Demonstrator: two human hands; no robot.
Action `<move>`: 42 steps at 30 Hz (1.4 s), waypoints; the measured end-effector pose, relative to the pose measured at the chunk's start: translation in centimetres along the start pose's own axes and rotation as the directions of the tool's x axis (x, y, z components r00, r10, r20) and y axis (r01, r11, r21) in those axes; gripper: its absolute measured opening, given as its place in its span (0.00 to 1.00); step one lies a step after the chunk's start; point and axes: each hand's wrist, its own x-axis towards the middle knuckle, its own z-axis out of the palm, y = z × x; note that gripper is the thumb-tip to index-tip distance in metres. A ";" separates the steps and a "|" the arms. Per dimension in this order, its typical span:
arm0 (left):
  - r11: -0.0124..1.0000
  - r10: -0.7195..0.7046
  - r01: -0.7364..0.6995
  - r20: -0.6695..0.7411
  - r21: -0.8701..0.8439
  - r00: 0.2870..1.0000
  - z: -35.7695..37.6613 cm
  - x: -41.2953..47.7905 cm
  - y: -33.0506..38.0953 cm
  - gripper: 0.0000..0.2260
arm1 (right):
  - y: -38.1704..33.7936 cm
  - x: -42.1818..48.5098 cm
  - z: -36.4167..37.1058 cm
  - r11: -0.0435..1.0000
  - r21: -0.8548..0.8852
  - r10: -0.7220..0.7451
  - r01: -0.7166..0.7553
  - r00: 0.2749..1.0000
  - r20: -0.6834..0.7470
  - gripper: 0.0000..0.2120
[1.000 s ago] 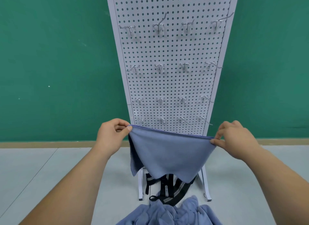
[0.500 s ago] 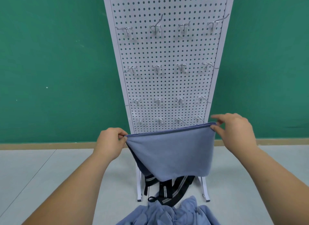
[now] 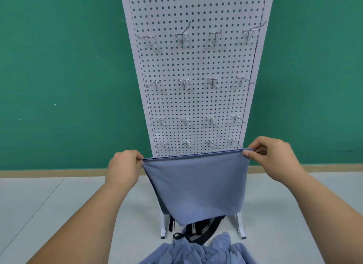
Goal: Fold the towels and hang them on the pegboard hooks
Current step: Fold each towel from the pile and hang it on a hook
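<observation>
Between both hands (image 3: 122, 170) (image 3: 275, 161), towel (image 3: 198, 185), seemingly doubled.

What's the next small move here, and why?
Probably bring the right hand across to the left hand, halving the towel. Each hand pinches a top corner, the top edge stretched taut and already doubled, and it is nearly as wide as the pegboard, too wide for one of the bare hooks.

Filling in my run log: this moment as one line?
step: folding | left hand: pinches towel, top-left corner | right hand: pinches top-right corner | towel: doubled, taut before pegboard | hooks: bare | towel heap: below
</observation>
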 end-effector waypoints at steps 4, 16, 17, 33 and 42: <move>0.911 -0.146 0.164 0.076 -0.378 0.986 -0.8 -0.1 0.7 0.04 | 0.2 -0.2 -0.1 0.924 0.364 0.091 -0.116 0.992 0.085 0.05; 0.057 -0.081 0.493 0.488 -0.868 0.869 -1.7 -0.4 2.9 0.11 | 0.8 0.4 0.7 0.536 0.775 0.462 -0.333 0.885 0.061 0.12; 0.086 -0.131 0.513 0.500 -0.854 0.856 -1.3 -0.7 3.2 0.11 | 0.8 0.2 1.1 0.546 0.757 0.488 -0.358 0.871 0.060 0.12; 0.428 -0.078 0.451 0.466 -0.783 0.881 2.2 -6.2 12.5 0.04 | -6.2 -3.5 9.7 0.820 0.516 0.197 -0.250 0.968 0.156 0.02; 0.433 -0.029 0.427 0.462 -0.793 0.887 2.8 -7.1 13.1 0.04 | -7.6 -5.2 10.5 0.925 0.371 0.073 -0.082 0.997 0.039 0.04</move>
